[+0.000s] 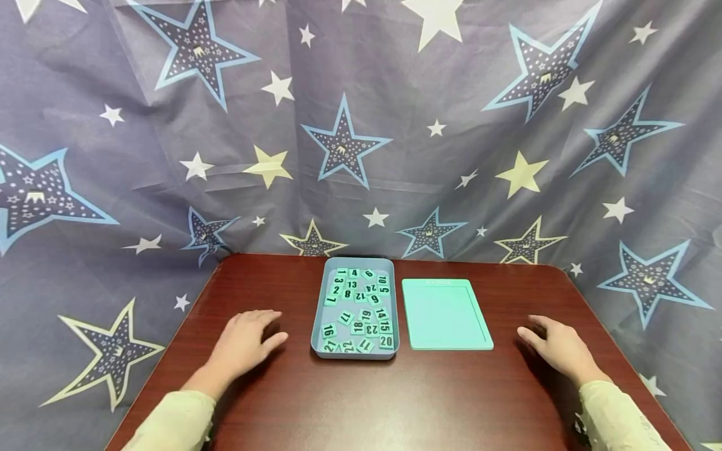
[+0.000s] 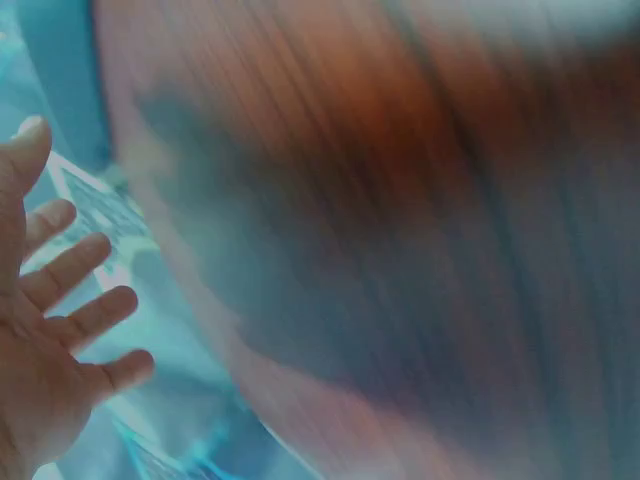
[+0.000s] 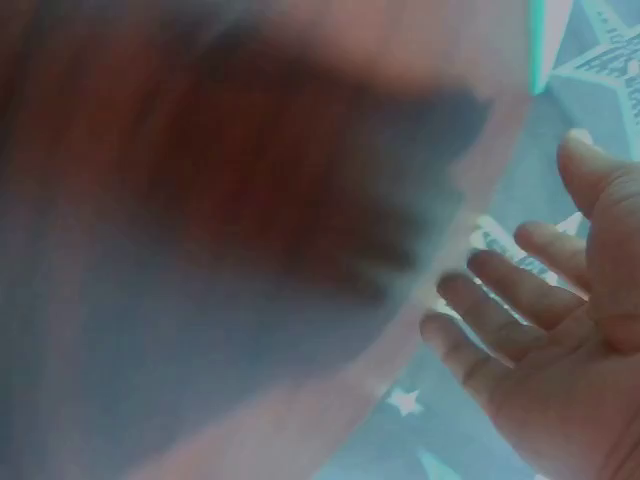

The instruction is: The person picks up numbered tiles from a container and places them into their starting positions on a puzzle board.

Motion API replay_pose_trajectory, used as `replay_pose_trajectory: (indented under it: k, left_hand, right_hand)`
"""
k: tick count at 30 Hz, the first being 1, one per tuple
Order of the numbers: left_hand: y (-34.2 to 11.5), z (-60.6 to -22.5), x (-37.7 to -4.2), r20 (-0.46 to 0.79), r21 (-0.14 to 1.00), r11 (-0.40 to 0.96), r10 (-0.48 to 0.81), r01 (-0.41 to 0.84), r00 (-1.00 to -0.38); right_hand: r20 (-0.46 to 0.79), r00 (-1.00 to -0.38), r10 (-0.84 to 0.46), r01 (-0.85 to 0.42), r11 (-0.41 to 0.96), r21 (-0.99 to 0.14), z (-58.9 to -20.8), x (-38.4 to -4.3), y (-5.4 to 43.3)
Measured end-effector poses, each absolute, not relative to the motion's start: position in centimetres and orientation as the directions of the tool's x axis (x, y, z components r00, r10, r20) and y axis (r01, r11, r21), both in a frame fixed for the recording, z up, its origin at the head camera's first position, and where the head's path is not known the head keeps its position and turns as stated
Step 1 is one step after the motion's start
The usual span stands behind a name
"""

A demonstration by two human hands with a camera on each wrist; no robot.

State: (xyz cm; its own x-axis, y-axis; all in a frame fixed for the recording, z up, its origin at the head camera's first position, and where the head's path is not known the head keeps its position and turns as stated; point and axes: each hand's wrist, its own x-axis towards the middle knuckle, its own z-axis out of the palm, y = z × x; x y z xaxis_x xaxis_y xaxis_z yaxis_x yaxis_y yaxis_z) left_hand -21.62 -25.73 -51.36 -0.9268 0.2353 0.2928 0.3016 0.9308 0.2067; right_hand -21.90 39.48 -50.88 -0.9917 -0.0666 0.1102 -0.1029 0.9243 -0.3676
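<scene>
My left hand (image 1: 246, 341) is over the table to the left of a grey-blue tray (image 1: 355, 356), fingers spread and holding nothing. The tray carries several loose mint-green number tiles (image 1: 358, 327), turned at various angles. Right of the tray lies a flat mint-green square board (image 1: 445, 314) with a raised rim. My right hand (image 1: 558, 346) is to the right of this board, apart from it, with relaxed fingers and nothing in them. In the left wrist view the left hand (image 2: 45, 340) shows its separated fingers; the right wrist view shows the right hand (image 3: 550, 330) likewise.
A dark red-brown wooden table (image 1: 429, 401) bears the tray and board. Behind it and along both sides hangs a grey curtain (image 1: 395, 156) printed with stars. Pale sleeves (image 1: 175, 419) cover both forearms.
</scene>
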Motion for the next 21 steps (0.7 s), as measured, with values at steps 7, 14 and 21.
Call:
replay_pose_trajectory:
  k: [7, 14, 21]
  left_hand:
    - [-19.6, -50.8, -19.0, 0.294, 0.265, 0.932, 0.167, 0.249, -0.941]
    - [-17.5, -51.2, -17.7, 0.211, 0.366, 0.921, 0.055, 0.132, -0.976]
    - [-17.0, -51.2, -17.6, 0.177, 0.386, 0.918, 0.020, 0.088, -0.984]
  right_hand:
    - [0.157, -0.982, -0.103, -0.161, 0.889, -0.429, -49.6, -22.3, 35.2]
    - [0.154, -0.980, -0.123, -0.180, 0.874, -0.451, -48.8, -22.8, 31.3]
    - [0.205, -0.961, -0.185, -0.263, 0.836, -0.482, -47.3, -23.8, 27.1]
